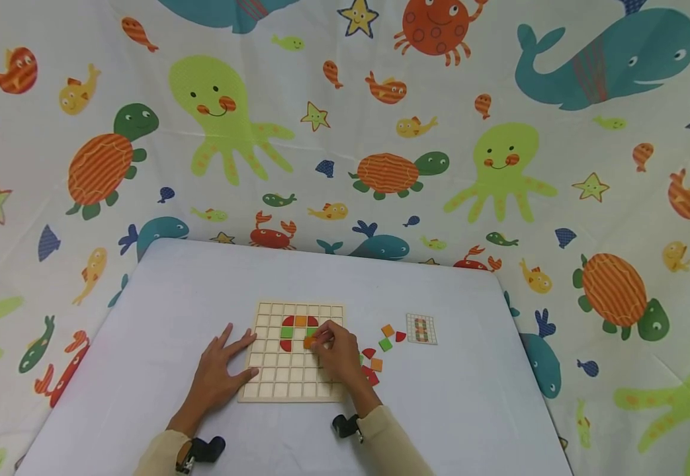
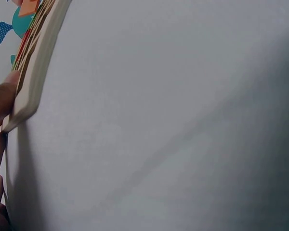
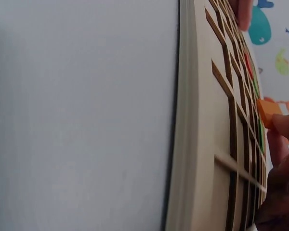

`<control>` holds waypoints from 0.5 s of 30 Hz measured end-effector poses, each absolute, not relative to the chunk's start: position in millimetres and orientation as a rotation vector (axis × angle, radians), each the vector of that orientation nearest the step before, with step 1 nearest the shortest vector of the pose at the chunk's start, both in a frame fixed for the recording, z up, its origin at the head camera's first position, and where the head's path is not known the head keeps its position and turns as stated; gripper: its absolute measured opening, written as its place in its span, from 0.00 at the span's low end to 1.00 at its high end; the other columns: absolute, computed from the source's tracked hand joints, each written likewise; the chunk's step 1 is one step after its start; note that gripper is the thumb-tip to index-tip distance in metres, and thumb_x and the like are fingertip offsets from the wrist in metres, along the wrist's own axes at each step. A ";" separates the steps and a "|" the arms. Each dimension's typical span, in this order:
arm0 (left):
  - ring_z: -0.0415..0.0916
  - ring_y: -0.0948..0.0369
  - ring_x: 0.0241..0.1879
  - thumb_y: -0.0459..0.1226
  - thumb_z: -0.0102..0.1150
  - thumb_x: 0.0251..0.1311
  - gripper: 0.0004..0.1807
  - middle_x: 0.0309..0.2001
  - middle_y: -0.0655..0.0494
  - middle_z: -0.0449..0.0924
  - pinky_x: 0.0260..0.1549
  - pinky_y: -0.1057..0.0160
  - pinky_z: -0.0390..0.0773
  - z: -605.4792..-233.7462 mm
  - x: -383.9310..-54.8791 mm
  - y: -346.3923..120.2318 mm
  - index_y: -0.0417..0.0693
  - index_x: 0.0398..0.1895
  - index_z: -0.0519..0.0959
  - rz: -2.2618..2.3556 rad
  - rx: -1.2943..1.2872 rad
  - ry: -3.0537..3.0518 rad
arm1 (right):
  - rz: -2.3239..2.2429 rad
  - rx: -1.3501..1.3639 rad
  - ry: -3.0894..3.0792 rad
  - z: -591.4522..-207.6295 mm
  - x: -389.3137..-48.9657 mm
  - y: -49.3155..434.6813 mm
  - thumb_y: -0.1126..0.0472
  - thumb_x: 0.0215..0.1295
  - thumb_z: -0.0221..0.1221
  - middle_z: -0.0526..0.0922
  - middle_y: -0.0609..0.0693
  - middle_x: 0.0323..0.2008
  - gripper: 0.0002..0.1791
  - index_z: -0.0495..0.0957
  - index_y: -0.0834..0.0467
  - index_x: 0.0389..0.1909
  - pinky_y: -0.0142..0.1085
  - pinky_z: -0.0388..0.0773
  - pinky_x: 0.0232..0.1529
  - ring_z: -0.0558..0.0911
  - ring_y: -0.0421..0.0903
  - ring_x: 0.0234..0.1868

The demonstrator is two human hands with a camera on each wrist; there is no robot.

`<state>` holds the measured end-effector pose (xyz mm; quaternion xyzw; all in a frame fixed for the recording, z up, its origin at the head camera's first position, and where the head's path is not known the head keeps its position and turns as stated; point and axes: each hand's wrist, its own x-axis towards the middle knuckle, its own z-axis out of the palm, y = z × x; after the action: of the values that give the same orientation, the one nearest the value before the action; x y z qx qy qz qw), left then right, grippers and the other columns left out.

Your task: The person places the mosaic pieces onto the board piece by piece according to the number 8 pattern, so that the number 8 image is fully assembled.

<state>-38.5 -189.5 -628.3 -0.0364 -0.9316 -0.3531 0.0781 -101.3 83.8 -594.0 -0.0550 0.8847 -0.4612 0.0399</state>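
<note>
A wooden grid board (image 1: 291,390) lies on the white table. My left hand (image 1: 216,370) rests at its left edge, fingers spread and touching the rim. My right hand (image 1: 340,354) pinches an orange square tile (image 1: 309,342) over the upper middle cells; the right wrist view shows this orange tile (image 3: 269,113) between thumb and fingers. In the board's cells sit an orange tile (image 1: 300,321) between two red rounded pieces, a green tile (image 1: 287,332) on the left, another green tile (image 1: 311,332) on the right, and a red rounded piece (image 1: 286,345) below the left green one.
Right of the board lie loose red, orange and green pieces, among them a green tile (image 1: 386,344) and an orange tile (image 1: 377,365); my right hand partly hides this group. Farther right is a small card (image 1: 421,329) printed with a grid and coloured pattern. A sea-animal curtain hangs behind.
</note>
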 end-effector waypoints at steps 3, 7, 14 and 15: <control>0.59 0.30 0.78 0.46 0.81 0.50 0.42 0.76 0.33 0.70 0.74 0.24 0.56 -626.8 -38.1 -189.1 0.49 0.71 0.79 -1.058 -0.106 -2.790 | -1.390 -0.202 2.721 -594.0 -100.3 76.8 0.60 0.66 0.72 0.86 0.42 0.32 0.06 0.84 0.48 0.39 0.27 0.71 0.29 0.74 0.33 0.29; 0.59 0.29 0.78 0.45 0.80 0.50 0.41 0.75 0.33 0.70 0.74 0.24 0.55 -624.7 -37.2 -188.6 0.48 0.71 0.79 -1.064 -0.105 -2.793 | -1.334 -0.215 2.770 -594.5 -99.8 68.1 0.61 0.64 0.72 0.86 0.41 0.29 0.06 0.85 0.47 0.38 0.28 0.67 0.23 0.74 0.32 0.26; 0.59 0.29 0.78 0.45 0.80 0.50 0.41 0.76 0.32 0.69 0.74 0.24 0.55 -623.0 -37.3 -188.4 0.48 0.71 0.79 -1.062 -0.104 -2.799 | -1.204 -0.141 2.850 -595.7 -99.6 56.3 0.60 0.63 0.70 0.82 0.37 0.24 0.06 0.84 0.45 0.33 0.29 0.67 0.22 0.74 0.31 0.25; 0.59 0.29 0.78 0.45 0.80 0.51 0.41 0.76 0.32 0.69 0.75 0.24 0.55 -623.1 -37.4 -188.6 0.49 0.71 0.79 -1.062 -0.103 -2.802 | -1.184 -0.139 2.859 -595.6 -99.5 55.4 0.60 0.63 0.71 0.81 0.37 0.24 0.06 0.84 0.45 0.33 0.29 0.66 0.23 0.73 0.31 0.25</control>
<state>-37.4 -188.6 -623.1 -0.0344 -0.9321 -0.3533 0.0714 -99.5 55.4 -595.6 -0.0449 0.9228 -0.3821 0.0220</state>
